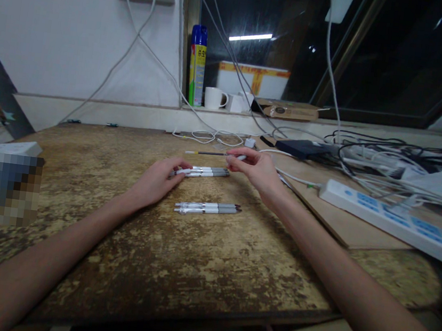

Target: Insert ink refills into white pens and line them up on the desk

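Note:
My right hand (pixel 255 167) is closed in a pinch on a pen refill (pixel 210 154) and what looks like a grey-white pen barrel piece (pixel 242 157). The refill points left, with dark ink and a yellowish end, just above the table. My left hand (pixel 159 176) has its thumb and fingers closed around the left ends of a row of white-and-grey pens (pixel 208 172); the fingers partly hide those ends. Nearer to me, two more click pens (pixel 210 208) lie side by side, apart from both hands, their dark tips to the right.
The worn wooden table (pixel 176 267) carries a board (pixel 343 223) and a white power strip (pixel 391 218) at right. Tangled cables (pixel 386 159) and a black box (pixel 303 149) lie behind. A spray can (pixel 196 68) and white mug (pixel 213 98) stand on the sill.

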The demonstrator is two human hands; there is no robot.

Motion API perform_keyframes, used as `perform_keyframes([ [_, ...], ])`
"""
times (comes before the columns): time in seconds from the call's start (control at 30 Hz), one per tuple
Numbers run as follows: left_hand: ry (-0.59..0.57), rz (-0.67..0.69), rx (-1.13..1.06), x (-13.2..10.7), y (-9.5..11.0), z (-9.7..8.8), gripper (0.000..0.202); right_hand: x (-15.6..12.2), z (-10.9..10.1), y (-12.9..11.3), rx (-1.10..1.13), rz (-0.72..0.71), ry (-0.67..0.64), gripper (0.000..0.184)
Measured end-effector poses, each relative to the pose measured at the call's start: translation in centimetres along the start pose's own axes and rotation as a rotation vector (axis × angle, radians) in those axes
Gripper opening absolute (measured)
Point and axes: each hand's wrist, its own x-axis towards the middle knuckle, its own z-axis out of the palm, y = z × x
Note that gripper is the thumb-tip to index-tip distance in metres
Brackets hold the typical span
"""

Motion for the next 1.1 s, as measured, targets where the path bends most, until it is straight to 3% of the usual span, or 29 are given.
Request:
perform_keyframes([
  [0.5, 0.078, -0.159, -0.368, 0.6, -0.1, -0.4, 0.032, 0.1, -0.3, -0.1, 0.092, 0.064, 0.014, 0.036],
  [0.83, 0.119, -0.199, -0.509, 0.8, 0.7, -0.5, 0.038, 0.2, -0.2, -0.1, 0.073, 0.070, 0.000, 0.042],
  [1.1, 0.119, -0.164, -0.599, 1.0, 0.2, -0.3, 0.032, 0.2, -0.3, 0.2, -0.017, 0.013, -0.023, 0.045],
])
